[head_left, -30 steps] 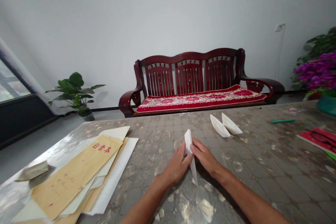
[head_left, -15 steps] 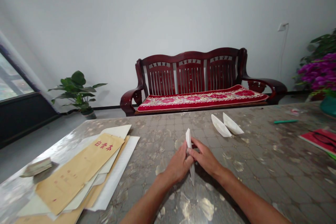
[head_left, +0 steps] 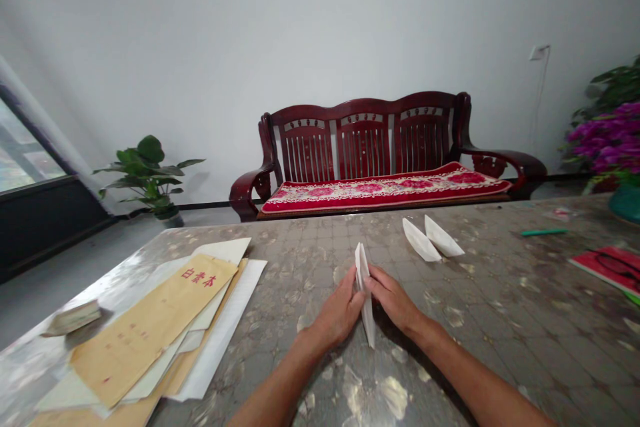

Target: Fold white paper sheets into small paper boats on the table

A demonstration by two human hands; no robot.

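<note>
Between my two hands stands a narrow piece of folded white paper (head_left: 367,320), its long edge toward me and its tip pointing away. My left hand (head_left: 340,307) grips it from the left, with the thumb on the near side. From the right, my right hand (head_left: 395,297) pinches the same paper, fingers against its side. The far fingers of both hands are partly hidden. Beyond my right hand lie two folded white paper boats (head_left: 421,240), side by side on the table.
On the left, a brown paper booklet (head_left: 160,320) tops loose sheets, with a small worn pad (head_left: 73,319) beside it. A green pen (head_left: 544,232), a red notebook (head_left: 603,265) with glasses, and a flower pot (head_left: 626,202) stand right. A wooden bench (head_left: 363,147) is behind the patterned table (head_left: 500,347).
My right hand has shifted slightly right, and its thumb no longer crosses the paper's near edge. The folded paper shows more of its near length between my hands.
</note>
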